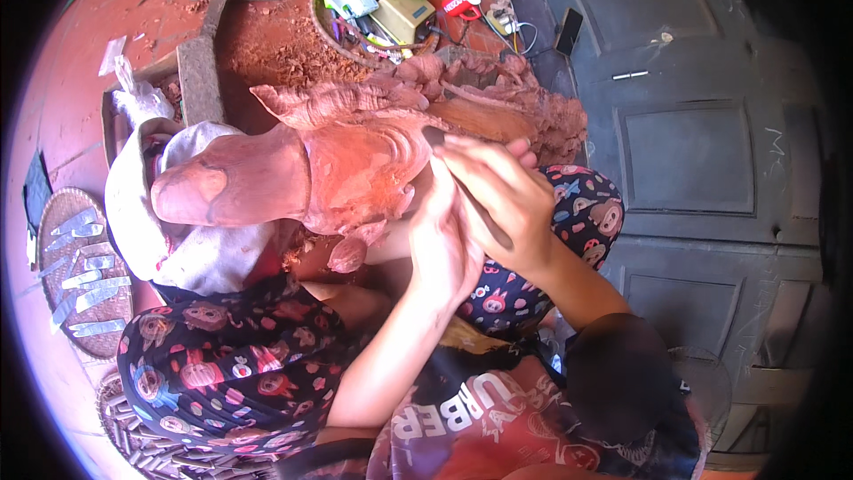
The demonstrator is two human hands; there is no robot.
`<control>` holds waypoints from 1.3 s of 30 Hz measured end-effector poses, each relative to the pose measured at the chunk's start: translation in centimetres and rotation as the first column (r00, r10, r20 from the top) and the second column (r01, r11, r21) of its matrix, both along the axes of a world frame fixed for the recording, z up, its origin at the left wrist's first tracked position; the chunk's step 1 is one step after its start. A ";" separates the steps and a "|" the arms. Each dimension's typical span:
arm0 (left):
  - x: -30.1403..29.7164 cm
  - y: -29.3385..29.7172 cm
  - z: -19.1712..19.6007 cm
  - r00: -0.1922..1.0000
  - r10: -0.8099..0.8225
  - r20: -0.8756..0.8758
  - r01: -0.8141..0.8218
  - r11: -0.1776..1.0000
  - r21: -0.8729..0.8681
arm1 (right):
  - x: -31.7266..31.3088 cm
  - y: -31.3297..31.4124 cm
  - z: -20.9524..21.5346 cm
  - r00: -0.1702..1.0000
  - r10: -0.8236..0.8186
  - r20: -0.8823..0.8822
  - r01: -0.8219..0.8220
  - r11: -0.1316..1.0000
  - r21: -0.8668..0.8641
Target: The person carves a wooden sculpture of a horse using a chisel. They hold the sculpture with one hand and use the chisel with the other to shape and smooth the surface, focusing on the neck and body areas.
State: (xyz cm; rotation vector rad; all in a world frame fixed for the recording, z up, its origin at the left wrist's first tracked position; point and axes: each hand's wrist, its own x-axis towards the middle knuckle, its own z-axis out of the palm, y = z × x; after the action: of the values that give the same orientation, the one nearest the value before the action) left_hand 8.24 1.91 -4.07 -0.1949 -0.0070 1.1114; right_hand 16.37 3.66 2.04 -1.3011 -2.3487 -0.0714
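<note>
Horse-head carving (302, 173) is shaped but rough, detail cutting likely left: right hand (502, 191) grips a chisel (466, 191) at the mane, left hand (440, 244) braces the wood.

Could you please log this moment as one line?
right hand: grips carving tool | left hand: braces wooden horse head | tool tip on carving

The carving (293, 173) is crowding the lap; the tool basket (378, 9) is blocking the floor beyond, while the dark panel (684, 160) right is lying open.
</note>
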 end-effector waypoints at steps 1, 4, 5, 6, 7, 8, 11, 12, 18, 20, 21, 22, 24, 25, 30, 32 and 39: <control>0.3 0.2 -0.7 1.000 -0.007 0.001 0.007 0.999 -0.044 | 0.3 0.2 -0.9 1.000 0.011 -0.002 -0.011 1.000 0.013; -0.1 -1.3 0.5 0.997 0.022 0.068 -0.023 1.000 0.011 | 0.7 -0.5 -0.1 0.996 0.085 0.011 -0.084 0.994 -0.076; -0.6 -1.0 0.9 0.999 0.021 0.050 -0.021 1.000 0.004 | 0.6 -0.3 0.4 0.997 0.079 0.000 -0.079 0.989 -0.122; -0.7 -0.5 1.1 0.999 0.008 0.047 -0.010 0.999 0.034 | 0.2 0.2 0.5 0.996 0.084 0.021 -0.083 0.995 -0.059; -0.4 0.3 0.8 0.998 0.014 0.062 -0.017 0.999 0.042 | 0.0 0.7 0.6 0.999 0.049 0.024 -0.047 0.994 -0.094; 0.0 0.9 0.4 0.996 0.015 0.085 -0.019 0.999 0.047 | -0.1 1.0 0.7 0.999 0.009 0.036 -0.004 0.991 -0.132; -0.1 -0.8 0.6 0.997 0.027 0.077 -0.032 0.997 0.063 | 0.6 0.1 0.7 0.993 0.053 0.103 -0.040 0.991 -0.130; -0.3 -0.7 0.6 0.996 0.056 0.067 -0.063 0.993 0.103 | 0.2 0.2 1.3 0.990 0.067 0.122 -0.047 0.986 -0.160; -0.6 -0.8 1.0 0.984 0.023 0.174 -0.025 1.000 0.009 | -1.0 0.9 2.0 0.989 0.056 0.138 -0.031 0.983 -0.180; -0.7 -0.2 1.7 0.994 0.050 0.095 -0.049 0.999 -0.016 | -1.2 0.9 2.4 0.992 0.046 0.117 -0.022 0.981 -0.195; -0.8 0.4 1.8 0.983 0.030 0.182 -0.030 1.000 0.002 | -1.4 1.3 2.4 0.993 0.023 0.113 -0.002 0.983 -0.184; -0.5 0.1 1.3 0.974 0.037 0.222 -0.042 0.999 0.018 | -1.6 1.4 2.4 0.994 0.001 0.109 0.018 0.985 -0.172; 0.2 0.0 0.3 0.955 0.064 0.288 -0.082 0.995 0.054 | -1.5 1.1 1.6 0.984 0.024 0.178 -0.001 0.992 -0.129; 0.3 -0.5 0.1 0.951 0.062 0.303 -0.079 0.996 0.046 | -1.3 0.7 1.6 0.978 0.045 0.203 -0.018 0.991 -0.133; 0.1 0.0 0.5 0.945 0.036 0.327 -0.054 0.997 0.047 | -1.4 1.3 1.5 0.986 0.025 0.162 -0.006 0.994 -0.114; 0.0 -0.3 0.6 0.945 0.029 0.326 -0.042 0.999 0.034 | -1.2 0.4 1.4 0.977 0.033 0.211 -0.011 0.994 -0.107; -0.1 -0.7 0.2 0.964 -0.001 0.265 -0.004 1.000 0.018 | -1.5 0.0 0.8 0.971 -0.015 0.240 0.024 0.999 -0.034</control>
State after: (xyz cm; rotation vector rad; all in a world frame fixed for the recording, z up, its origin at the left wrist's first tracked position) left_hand 8.15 1.22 -3.86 -0.3262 -0.2567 1.0797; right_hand 14.88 3.70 2.80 -1.4021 -2.5491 -0.2031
